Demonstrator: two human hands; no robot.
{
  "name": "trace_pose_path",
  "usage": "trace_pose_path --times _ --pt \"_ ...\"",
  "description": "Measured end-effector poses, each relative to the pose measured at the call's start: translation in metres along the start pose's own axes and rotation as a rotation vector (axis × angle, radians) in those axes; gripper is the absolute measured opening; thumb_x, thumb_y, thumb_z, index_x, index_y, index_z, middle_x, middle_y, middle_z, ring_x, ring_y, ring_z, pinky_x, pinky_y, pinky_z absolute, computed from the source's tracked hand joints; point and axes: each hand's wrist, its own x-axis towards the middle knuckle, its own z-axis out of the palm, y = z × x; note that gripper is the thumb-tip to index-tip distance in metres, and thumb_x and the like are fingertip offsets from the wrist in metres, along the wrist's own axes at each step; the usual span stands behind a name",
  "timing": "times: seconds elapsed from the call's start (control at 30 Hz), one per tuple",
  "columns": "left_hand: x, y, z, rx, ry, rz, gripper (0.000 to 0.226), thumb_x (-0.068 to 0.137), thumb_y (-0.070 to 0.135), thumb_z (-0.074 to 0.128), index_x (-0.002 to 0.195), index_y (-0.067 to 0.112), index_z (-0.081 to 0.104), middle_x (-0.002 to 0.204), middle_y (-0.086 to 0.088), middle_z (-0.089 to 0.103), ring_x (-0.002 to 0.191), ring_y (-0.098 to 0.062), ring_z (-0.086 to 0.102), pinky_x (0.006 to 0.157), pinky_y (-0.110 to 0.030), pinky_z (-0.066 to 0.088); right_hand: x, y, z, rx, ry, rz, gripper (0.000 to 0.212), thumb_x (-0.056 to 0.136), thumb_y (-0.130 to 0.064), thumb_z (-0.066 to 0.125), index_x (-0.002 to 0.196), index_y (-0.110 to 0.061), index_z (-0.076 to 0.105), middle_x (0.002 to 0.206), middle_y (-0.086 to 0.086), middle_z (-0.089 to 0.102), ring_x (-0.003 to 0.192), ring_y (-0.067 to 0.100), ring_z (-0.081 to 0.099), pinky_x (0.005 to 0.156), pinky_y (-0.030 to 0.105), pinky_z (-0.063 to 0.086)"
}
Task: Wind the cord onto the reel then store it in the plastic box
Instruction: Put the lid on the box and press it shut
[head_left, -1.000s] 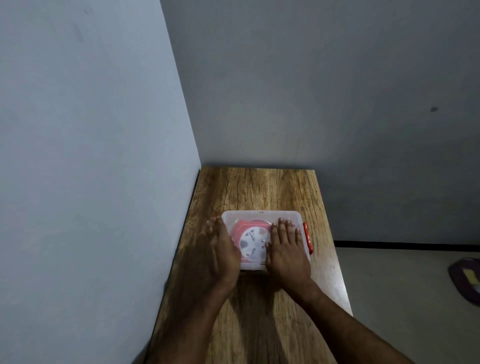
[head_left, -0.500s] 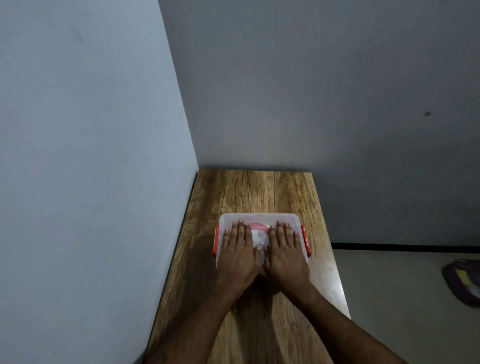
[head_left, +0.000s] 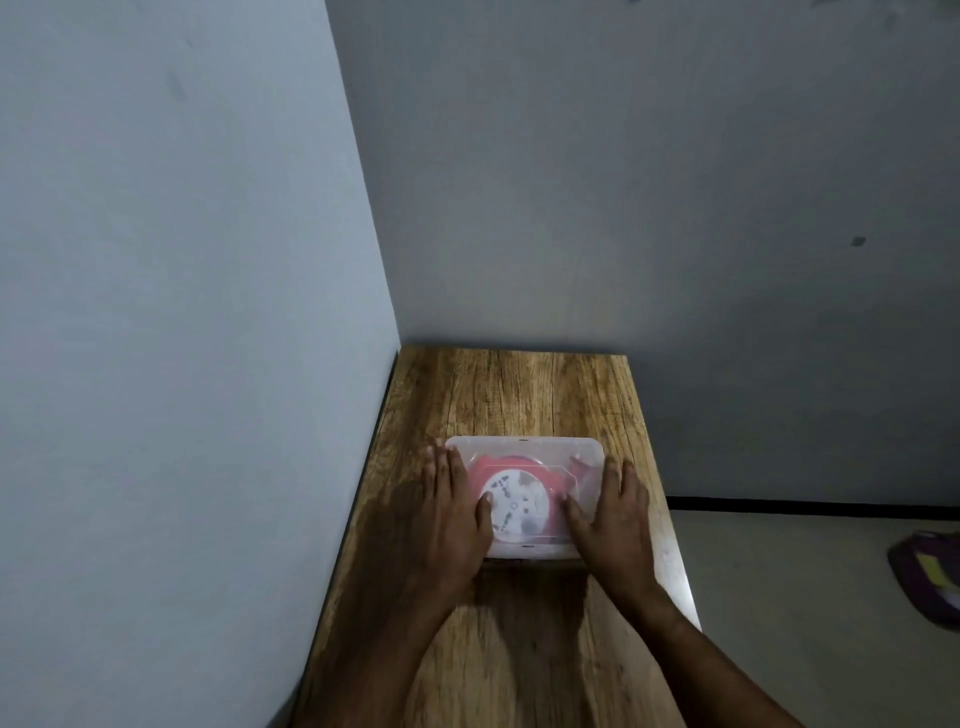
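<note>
The plastic box (head_left: 524, 496) sits on the wooden desk (head_left: 514, 384), about midway along its length and closer to the right edge than to the left edge, which runs along the wall. Its translucent lid (head_left: 524, 447) is on, and through it shows the reel (head_left: 514, 506), a red body with a round white face, lying flat inside the box. The cord itself cannot be made out apart from the red mass under the lid.

The left hand (head_left: 449, 512) lies flat over the left end of the box, fingers stretched out and close together toward the far edge of the desk, thumb resting on the lid near the reel's white face. The right hand (head_left: 618, 512) does the same on the right end, fingers extended, thumb angled inward on the lid. Neither hand is curled around anything; both press open-palmed on the box's sides and top. The two forearms reach in from the near edge of the desk.

On the floor to the right, well apart from the desk, lies a dark purple object (head_left: 930, 577), cut off by the frame.
</note>
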Motion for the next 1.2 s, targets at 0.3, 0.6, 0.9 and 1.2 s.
trace_pose_path --times 0.3,0.6,0.9,1.2 --pt "0.001 -0.007 -0.003 -1.191 -0.093 -0.517 0.066 0.081 0.024 0.089 0.136 0.009 0.057 0.117 -0.009 0.074 0.092 -0.020 0.075 0.059 -0.022 0.059 0.009 0.012 0.005 0.704 -0.063 0.327 0.077 0.068 -0.039 0.088 0.135 -0.020 0.055 0.119 -0.003 0.068 0.103 0.017 0.068 0.079 0.035 0.061" --pt "0.020 -0.018 0.009 -1.326 -0.157 -0.546 0.043 0.073 0.027 0.094 0.102 0.028 0.063 0.095 0.002 0.077 0.072 -0.014 0.078 0.051 -0.021 0.057 0.015 0.009 0.007 0.748 -0.051 0.347 0.079 0.061 -0.044 0.088 0.129 -0.016 0.059 0.112 -0.001 0.071 0.096 0.017 0.071 0.077 0.040 0.063" --pt "0.094 -0.013 -0.005 -1.351 -0.129 -0.426 0.059 0.073 0.027 0.093 0.125 0.015 0.068 0.105 -0.003 0.081 0.086 -0.019 0.080 0.066 -0.033 0.065 0.086 -0.016 0.000 0.753 0.008 0.307 0.063 0.068 -0.030 0.091 0.122 -0.011 0.065 0.107 0.002 0.074 0.094 0.019 0.072 0.078 0.045 0.063" --pt "0.207 0.010 -0.017 -1.317 -0.111 -0.387 0.056 0.075 0.029 0.092 0.122 0.014 0.067 0.104 0.000 0.077 0.088 -0.017 0.076 0.062 -0.026 0.063 0.191 -0.030 0.007 0.779 0.044 0.310 0.066 0.069 -0.032 0.091 0.124 -0.009 0.064 0.111 0.005 0.073 0.096 0.022 0.072 0.080 0.044 0.062"
